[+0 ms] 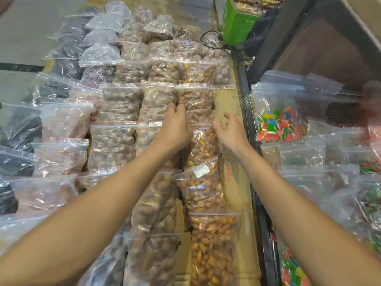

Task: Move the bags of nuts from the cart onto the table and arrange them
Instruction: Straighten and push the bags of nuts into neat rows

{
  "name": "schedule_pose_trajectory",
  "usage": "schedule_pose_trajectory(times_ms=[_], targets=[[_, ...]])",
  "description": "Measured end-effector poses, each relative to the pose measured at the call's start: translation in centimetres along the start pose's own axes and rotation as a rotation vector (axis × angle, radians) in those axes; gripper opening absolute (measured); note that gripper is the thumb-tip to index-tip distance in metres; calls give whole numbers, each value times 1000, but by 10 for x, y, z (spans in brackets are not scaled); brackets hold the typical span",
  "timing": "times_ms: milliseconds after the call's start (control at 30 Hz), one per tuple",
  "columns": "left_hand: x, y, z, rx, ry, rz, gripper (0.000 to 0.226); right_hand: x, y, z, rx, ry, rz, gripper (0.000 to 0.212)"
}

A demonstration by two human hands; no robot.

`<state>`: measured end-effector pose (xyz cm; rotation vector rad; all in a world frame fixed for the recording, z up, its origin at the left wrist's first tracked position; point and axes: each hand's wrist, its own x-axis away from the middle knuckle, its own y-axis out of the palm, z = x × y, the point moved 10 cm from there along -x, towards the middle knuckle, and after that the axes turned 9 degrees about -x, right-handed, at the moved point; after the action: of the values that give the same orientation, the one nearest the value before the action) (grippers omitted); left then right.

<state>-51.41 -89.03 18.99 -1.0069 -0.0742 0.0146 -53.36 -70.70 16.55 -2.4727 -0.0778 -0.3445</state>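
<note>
Mostly done: we see rows of nut bags (123,104) laid on the table (226,100) around our hands.
Hands: left (175,124) rests fingers on a bag; right (228,131) loose, empty.
Left: candy bags (278,124) beyond our right; nuts there unclear.

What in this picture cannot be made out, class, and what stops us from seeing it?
Head view only:
- White label on a nut bag: print too small to read.
- Nut bag under the left hand: hand and forearm cover part of it.
- Dark shape at the right edge: blurred, cut off.
- Green box: top cut by the frame edge.
- Right hand: whether it touches the bag below is unclear.
</note>
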Motion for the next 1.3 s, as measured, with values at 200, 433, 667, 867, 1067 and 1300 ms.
schedule_pose_trajectory(times_ms=[200,433,667,867,1067,1300], targets=[[62,39,-7,28,-205,-162,40,46,21,24,-181,154,-185,24],[69,45,-9,304,-331,-100,49,57,21,33,-437,223,-131,44],[65,29,-13,245,-330,-17,49,55,23,36,-404,215,-88,40],[83,33,15,-123,65,-25,58,71,14,19,-49,-24,-6,65],[89,74,4,-492,143,-297,67,80,30,6,444,-260,-188,82],[86,65,9,-647,123,-332,70,78,35,8,427,-218,-254,90]])
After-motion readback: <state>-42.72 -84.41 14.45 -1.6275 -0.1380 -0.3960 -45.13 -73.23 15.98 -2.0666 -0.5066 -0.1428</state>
